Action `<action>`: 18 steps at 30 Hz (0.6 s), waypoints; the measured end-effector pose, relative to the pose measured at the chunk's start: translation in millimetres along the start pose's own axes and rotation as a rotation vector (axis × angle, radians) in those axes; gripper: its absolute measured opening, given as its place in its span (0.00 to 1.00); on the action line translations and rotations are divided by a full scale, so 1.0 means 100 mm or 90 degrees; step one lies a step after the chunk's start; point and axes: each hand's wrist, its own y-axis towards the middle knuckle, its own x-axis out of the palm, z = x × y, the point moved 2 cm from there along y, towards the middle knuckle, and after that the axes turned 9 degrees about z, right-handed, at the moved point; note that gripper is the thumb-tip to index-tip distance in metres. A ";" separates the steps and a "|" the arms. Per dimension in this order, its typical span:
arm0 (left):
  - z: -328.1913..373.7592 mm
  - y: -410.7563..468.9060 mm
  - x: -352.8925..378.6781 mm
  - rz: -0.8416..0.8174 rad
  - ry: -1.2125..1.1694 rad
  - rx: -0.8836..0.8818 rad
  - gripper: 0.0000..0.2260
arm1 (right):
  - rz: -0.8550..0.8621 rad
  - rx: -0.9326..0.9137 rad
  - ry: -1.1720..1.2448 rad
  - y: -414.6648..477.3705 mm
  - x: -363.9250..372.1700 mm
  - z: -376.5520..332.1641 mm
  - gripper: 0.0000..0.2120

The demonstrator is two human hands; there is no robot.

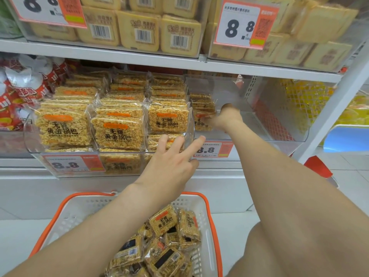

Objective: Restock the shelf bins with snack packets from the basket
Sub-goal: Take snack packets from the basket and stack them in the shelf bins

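Reaching into the clear plastic right-hand bin [279, 120] on the white metal shelf [111, 53], the right grip [226, 116] has its fingers against a clear packet of golden puffed-rice squares with an orange label [202, 121]. This packet stands at the front of a short stack of the same packets [202, 102] against that bin's left wall. The hand is motion-blurred, so I cannot tell whether it pinches the packet or only touches it.

The left grip [171, 162] is released, fingers straight and spread. Its fingertips lie on the front rim where the clear plastic left-hand bin [38, 153] meets its neighbour. That bin is packed with rows of the same rice packets [117, 132], labels facing out.

Below both forearms sits a white perforated plastic basket with an orange rim [65, 204]. A loose heap of the rice snack packets [164, 219] lies in it, some face up and some showing barcodes.

White and orange price tags reading 8.8 hang on the front of the left bin [71, 164] and on the shelf edge under the right bin [212, 149]. On the shelf above are pale yellow wrapped blocks with barcodes [139, 31]. Red and white bags [22, 90] fill the space left of the rice packets.
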 end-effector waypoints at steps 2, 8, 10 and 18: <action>-0.01 -0.01 0.00 0.010 0.002 -0.004 0.14 | 0.006 -0.008 -0.021 -0.03 -0.04 0.04 0.28; 0.05 -0.15 0.04 0.150 0.002 -0.013 0.16 | 0.085 -0.041 -0.037 -0.18 -0.21 0.08 0.16; 0.09 -0.23 0.05 0.237 -0.022 0.003 0.13 | 0.139 -0.101 -0.044 -0.29 -0.29 0.04 0.09; 0.07 -0.63 0.46 0.052 -0.127 0.111 0.05 | 0.294 -0.464 -0.065 -1.09 -0.62 -0.29 0.10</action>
